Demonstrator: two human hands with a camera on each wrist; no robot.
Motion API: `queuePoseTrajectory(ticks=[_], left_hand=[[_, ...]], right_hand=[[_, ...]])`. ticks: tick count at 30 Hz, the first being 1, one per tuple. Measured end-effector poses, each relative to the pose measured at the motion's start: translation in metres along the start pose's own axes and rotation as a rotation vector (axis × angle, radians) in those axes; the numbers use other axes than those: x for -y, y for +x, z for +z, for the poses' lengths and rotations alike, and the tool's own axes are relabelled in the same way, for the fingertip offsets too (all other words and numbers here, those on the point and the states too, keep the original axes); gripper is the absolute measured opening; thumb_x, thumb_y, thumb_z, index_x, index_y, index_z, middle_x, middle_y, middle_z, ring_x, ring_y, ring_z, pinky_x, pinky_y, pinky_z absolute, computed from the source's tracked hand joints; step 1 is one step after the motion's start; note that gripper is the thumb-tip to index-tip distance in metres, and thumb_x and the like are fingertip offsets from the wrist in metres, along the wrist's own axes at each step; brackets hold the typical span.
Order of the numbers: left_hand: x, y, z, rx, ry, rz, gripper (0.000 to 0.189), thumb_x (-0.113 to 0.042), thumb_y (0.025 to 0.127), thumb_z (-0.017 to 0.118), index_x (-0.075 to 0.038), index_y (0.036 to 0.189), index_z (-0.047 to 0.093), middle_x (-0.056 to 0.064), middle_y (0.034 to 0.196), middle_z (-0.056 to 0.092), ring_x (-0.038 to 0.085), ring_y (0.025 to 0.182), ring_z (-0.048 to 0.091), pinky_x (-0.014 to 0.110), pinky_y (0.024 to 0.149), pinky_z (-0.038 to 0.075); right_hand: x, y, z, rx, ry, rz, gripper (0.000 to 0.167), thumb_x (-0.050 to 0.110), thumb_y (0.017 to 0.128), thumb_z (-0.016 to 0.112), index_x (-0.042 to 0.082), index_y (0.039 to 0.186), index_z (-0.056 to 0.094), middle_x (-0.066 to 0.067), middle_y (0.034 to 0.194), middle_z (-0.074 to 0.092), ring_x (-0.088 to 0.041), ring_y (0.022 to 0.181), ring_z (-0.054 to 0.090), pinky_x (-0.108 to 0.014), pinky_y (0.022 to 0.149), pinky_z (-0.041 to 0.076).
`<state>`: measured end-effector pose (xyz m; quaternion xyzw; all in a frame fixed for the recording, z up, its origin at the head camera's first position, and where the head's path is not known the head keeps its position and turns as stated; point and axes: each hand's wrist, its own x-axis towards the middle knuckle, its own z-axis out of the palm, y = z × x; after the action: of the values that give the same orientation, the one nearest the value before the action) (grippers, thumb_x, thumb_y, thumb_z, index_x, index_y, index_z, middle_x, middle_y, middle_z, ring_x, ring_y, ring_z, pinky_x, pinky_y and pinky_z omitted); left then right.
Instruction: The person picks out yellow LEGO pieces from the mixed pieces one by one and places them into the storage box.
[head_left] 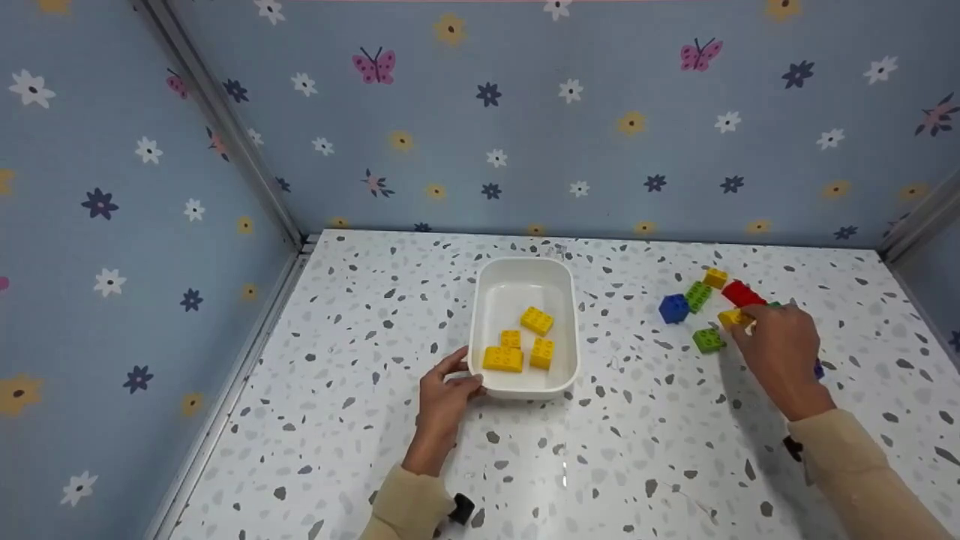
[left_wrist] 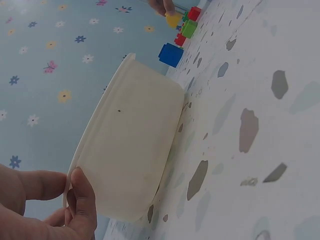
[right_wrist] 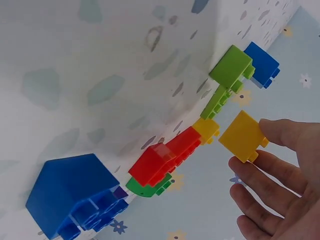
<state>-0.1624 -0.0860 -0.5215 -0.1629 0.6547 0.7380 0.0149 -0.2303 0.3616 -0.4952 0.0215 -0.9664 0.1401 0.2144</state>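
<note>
My left hand pinches the rim of a white plastic tub at its near left corner. In the left wrist view, thumb and fingers grip the lip of the tub. Several yellow toy bricks lie on the tub's floor. At the right, my right hand pinches a yellow toy brick between thumb and fingers. In the right wrist view this brick appears raised off the table. Around it lie red bricks, a green brick, a blue brick and another yellow brick.
The white speckled table meets a blue flowered panel at the back and another at the left. In the right wrist view, a large blue brick and a darker green brick lie near the red ones.
</note>
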Motion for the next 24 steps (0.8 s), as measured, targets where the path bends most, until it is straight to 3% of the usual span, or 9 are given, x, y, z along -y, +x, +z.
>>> queuePoseTrajectory(ticks=[8,24], left_hand=[[-0.002,0.0,0.0,-0.001,0.008,-0.006,0.057,0.01,0.094,0.068,0.003,0.149,0.056,0.021,0.128,0.055,0.021,0.09,0.067,0.029,0.079,0.064],[0.001,0.002,0.0,-0.006,0.015,0.002,0.057,0.01,0.094,0.068,0.003,0.149,0.057,0.021,0.125,0.056,0.02,0.089,0.068,0.029,0.079,0.064]], right_hand=[[0.012,0.004,0.0,0.041,-0.017,0.031,0.032,0.003,0.084,0.086,-0.014,0.109,0.075,-0.033,0.095,0.073,-0.05,0.088,0.059,-0.065,0.083,0.052],[0.043,0.01,0.006,-0.005,0.016,-0.044,0.03,0.004,0.082,0.089,-0.011,0.105,0.077,-0.031,0.097,0.074,-0.052,0.093,0.064,-0.067,0.092,0.053]])
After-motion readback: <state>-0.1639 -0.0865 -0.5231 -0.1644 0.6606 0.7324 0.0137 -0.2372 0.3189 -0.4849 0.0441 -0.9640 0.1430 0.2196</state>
